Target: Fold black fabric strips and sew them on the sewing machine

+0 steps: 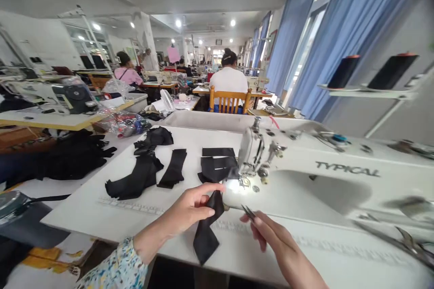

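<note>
My left hand (193, 205) reaches in from the lower left and grips a folded black fabric strip (206, 240) between thumb and fingers. The strip hangs down over the front of the white table, its upper end just left of the sewing machine needle area (243, 181). To the right, my right hand (267, 230) is closed around small thread snips (249, 212), their dark pointed tips angled toward the lit machine bed. The snips' handles are hidden in the fingers. Both hands are close to the needle but apart from it.
Several black cut pieces (172, 168) lie on the table (88, 216) left of the machine (342, 144). A printed ruler strip (135, 207) runs along the front. Scissors (410, 240) lie far right. Black thread cones (391, 72) stand behind. A person (228, 80) sits ahead.
</note>
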`<control>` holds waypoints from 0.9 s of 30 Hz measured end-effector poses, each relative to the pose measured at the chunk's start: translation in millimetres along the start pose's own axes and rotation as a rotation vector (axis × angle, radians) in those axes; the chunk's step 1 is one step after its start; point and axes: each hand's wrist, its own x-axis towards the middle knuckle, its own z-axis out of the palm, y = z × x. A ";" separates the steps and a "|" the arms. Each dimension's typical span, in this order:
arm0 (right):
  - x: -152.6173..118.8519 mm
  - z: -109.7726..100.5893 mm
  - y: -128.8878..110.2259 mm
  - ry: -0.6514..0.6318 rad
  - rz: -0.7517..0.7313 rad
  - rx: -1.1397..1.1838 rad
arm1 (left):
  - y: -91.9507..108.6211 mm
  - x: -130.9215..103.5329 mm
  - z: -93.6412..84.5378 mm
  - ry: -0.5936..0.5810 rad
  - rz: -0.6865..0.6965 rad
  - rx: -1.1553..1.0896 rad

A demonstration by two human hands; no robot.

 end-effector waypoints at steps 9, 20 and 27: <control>19.4 -3.4 -24.5 -0.168 -0.046 -0.038 | -10.4 -3.7 35.8 0.116 0.103 -0.076; 34.5 -10.6 -23.9 -0.212 -0.055 -0.049 | -11.5 7.9 50.9 0.016 -0.052 -0.135; 40.4 -9.2 -23.7 -0.208 -0.050 -0.080 | -15.2 11.8 48.3 -0.052 -0.087 -0.107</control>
